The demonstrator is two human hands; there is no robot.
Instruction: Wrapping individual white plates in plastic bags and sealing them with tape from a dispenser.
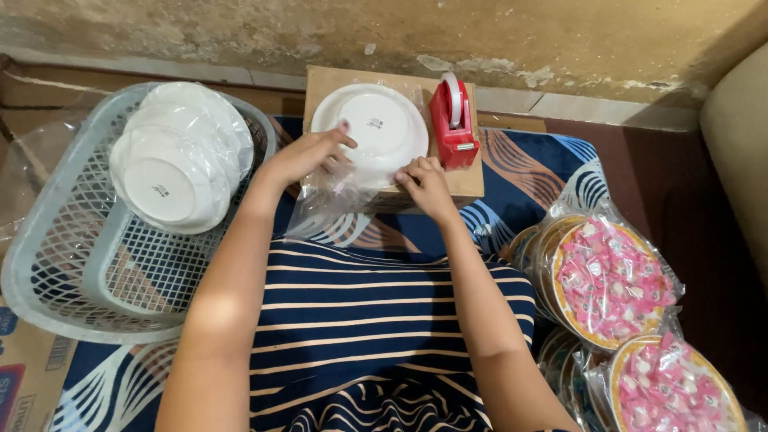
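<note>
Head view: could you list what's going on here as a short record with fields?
Left hand: on the clear plastic bag at the rim of the white plate
Right hand: pinching the bag at the plate's near edge
Plate rests on: cardboard box
Beside plate: red tape dispenser, upright
Left side: grey basket with bagged white plates
Right side: bagged trays of pink sweets

A red tape dispenser (454, 124) blocks the plate's (376, 128) right; its left side lies open.
</note>
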